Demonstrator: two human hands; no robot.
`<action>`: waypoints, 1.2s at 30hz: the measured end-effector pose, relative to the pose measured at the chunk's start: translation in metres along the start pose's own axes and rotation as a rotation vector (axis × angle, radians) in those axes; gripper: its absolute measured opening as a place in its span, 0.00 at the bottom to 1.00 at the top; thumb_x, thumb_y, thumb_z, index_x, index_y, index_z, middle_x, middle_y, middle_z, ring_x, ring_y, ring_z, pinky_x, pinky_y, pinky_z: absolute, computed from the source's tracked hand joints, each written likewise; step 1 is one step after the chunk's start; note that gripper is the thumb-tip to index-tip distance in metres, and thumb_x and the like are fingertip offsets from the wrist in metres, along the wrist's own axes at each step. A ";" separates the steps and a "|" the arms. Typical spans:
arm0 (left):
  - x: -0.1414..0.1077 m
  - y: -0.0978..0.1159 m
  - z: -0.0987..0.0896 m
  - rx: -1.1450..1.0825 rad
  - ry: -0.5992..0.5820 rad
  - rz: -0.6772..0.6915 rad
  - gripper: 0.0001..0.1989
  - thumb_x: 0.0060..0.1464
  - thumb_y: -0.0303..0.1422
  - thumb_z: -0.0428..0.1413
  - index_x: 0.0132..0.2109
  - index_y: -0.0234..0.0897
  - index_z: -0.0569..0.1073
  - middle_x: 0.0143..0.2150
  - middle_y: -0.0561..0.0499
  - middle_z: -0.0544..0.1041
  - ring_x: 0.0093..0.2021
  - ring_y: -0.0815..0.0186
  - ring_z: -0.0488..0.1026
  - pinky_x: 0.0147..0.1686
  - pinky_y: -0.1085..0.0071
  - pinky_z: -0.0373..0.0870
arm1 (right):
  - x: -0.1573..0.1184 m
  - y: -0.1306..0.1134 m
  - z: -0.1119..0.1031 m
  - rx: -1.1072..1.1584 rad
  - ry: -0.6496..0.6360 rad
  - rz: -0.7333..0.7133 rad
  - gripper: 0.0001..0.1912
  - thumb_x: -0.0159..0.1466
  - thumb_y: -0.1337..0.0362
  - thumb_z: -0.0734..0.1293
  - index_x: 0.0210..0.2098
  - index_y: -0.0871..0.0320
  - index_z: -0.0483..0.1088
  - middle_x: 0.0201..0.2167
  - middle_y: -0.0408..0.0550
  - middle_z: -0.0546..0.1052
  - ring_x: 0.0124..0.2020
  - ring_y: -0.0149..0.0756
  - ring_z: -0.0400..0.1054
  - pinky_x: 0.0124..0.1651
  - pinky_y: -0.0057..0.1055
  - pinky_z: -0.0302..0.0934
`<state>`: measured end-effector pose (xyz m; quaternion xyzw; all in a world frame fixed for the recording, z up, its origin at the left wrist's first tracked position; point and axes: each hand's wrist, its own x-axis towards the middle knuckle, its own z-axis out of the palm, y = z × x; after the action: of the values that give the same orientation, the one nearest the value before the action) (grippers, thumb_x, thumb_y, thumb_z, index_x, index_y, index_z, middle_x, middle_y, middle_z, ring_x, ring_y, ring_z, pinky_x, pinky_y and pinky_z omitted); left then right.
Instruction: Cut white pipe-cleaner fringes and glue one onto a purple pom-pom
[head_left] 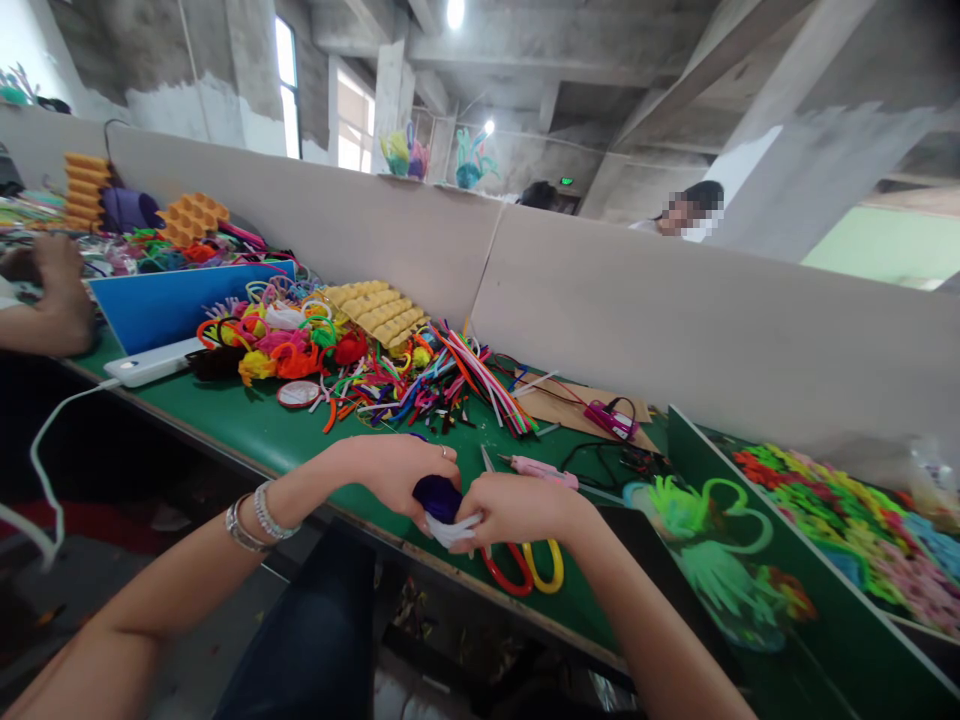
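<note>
Near the table's front edge, my left hand (401, 478) is closed around a dark purple fuzzy piece (437, 497), probably of pipe cleaner. White strands (451, 532) hang from its lower side. My right hand (517, 508) pinches these strands between thumb and fingers, close against the left hand. The fingers hide part of the purple piece. Just under the right hand lie scissors with one red handle loop (508, 572) and one yellow loop (551, 568). Beyond the right wrist rests a pink-handled tool (538, 470) with a pointed tip.
Loose pipe cleaners (420, 390) and fuzzy coloured pieces (289, 335) are heaped ahead, beside a yellow egg-crate sheet (379, 310). A white power strip (161, 362) lies left. Low dividers (187, 300) flank the space. A co-worker's hand (60, 290) is at far left.
</note>
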<state>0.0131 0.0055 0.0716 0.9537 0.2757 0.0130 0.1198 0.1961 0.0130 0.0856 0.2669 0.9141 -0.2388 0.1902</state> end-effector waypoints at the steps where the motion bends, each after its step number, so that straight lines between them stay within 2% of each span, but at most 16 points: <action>1: 0.000 0.000 0.000 0.013 0.006 -0.018 0.20 0.39 0.39 0.57 0.43 0.40 0.66 0.36 0.51 0.67 0.32 0.64 0.68 0.27 0.72 0.61 | -0.003 -0.001 -0.002 -0.024 0.036 0.008 0.18 0.51 0.52 0.63 0.32 0.61 0.73 0.23 0.44 0.74 0.22 0.27 0.62 0.24 0.21 0.49; 3: -0.001 -0.001 0.000 0.026 0.011 -0.047 0.21 0.40 0.41 0.57 0.43 0.40 0.66 0.36 0.50 0.67 0.31 0.64 0.68 0.27 0.72 0.61 | -0.008 -0.003 -0.004 -0.029 0.106 -0.003 0.21 0.48 0.50 0.65 0.36 0.58 0.72 0.27 0.44 0.74 0.25 0.28 0.63 0.26 0.21 0.50; 7: -0.002 -0.001 -0.002 -0.012 -0.009 -0.032 0.20 0.38 0.38 0.58 0.41 0.40 0.66 0.36 0.51 0.67 0.33 0.64 0.68 0.29 0.73 0.61 | -0.009 -0.004 -0.004 0.033 0.114 -0.033 0.17 0.57 0.55 0.58 0.36 0.58 0.73 0.28 0.45 0.75 0.25 0.27 0.64 0.27 0.21 0.51; 12: -0.001 0.003 -0.005 -0.123 -0.035 0.066 0.19 0.38 0.33 0.59 0.41 0.40 0.67 0.36 0.52 0.67 0.35 0.65 0.67 0.32 0.74 0.62 | 0.000 -0.001 -0.004 0.144 -0.034 -0.048 0.14 0.58 0.63 0.58 0.34 0.63 0.73 0.27 0.47 0.76 0.25 0.26 0.66 0.29 0.19 0.54; 18: 0.000 0.003 -0.005 -0.157 -0.027 0.146 0.17 0.38 0.32 0.59 0.40 0.38 0.67 0.36 0.51 0.68 0.36 0.65 0.66 0.33 0.74 0.63 | 0.004 0.003 -0.004 0.158 -0.103 -0.028 0.13 0.56 0.63 0.60 0.32 0.64 0.73 0.25 0.47 0.76 0.22 0.25 0.66 0.26 0.19 0.55; 25: -0.001 0.001 -0.003 -0.263 -0.078 0.186 0.19 0.38 0.30 0.59 0.41 0.41 0.68 0.38 0.52 0.68 0.37 0.65 0.67 0.35 0.75 0.62 | 0.003 -0.001 -0.003 0.539 -0.350 -0.061 0.17 0.56 0.62 0.59 0.41 0.64 0.69 0.29 0.46 0.75 0.25 0.27 0.68 0.28 0.21 0.60; 28: -0.003 -0.005 -0.003 -0.296 -0.057 0.173 0.20 0.38 0.31 0.59 0.43 0.39 0.67 0.39 0.52 0.68 0.39 0.66 0.67 0.37 0.75 0.62 | 0.001 0.005 -0.006 0.547 -0.236 -0.079 0.17 0.54 0.57 0.62 0.36 0.65 0.71 0.24 0.44 0.74 0.25 0.27 0.68 0.31 0.22 0.60; 32: -0.008 -0.016 -0.005 -0.272 -0.052 0.110 0.22 0.39 0.34 0.59 0.45 0.38 0.67 0.40 0.51 0.68 0.40 0.66 0.67 0.38 0.76 0.62 | -0.001 0.016 -0.003 0.629 0.006 -0.108 0.20 0.57 0.52 0.58 0.32 0.63 0.69 0.28 0.47 0.75 0.28 0.29 0.68 0.32 0.23 0.60; 34: -0.011 -0.023 -0.005 -0.236 -0.020 0.043 0.23 0.40 0.36 0.59 0.46 0.38 0.66 0.41 0.50 0.69 0.41 0.66 0.67 0.38 0.76 0.61 | 0.000 0.022 0.003 0.587 0.202 -0.048 0.22 0.59 0.50 0.54 0.31 0.62 0.68 0.27 0.47 0.74 0.26 0.29 0.67 0.29 0.24 0.58; 36: -0.012 -0.031 -0.002 -0.191 0.033 -0.041 0.25 0.40 0.36 0.58 0.48 0.41 0.65 0.42 0.51 0.70 0.42 0.65 0.67 0.39 0.75 0.61 | 0.001 0.026 0.010 0.413 0.447 0.069 0.24 0.59 0.48 0.51 0.31 0.61 0.67 0.23 0.45 0.72 0.22 0.28 0.65 0.26 0.24 0.56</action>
<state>-0.0136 0.0243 0.0669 0.9317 0.2946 0.0522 0.2059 0.2129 0.0276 0.0687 0.3769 0.8558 -0.3481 -0.0658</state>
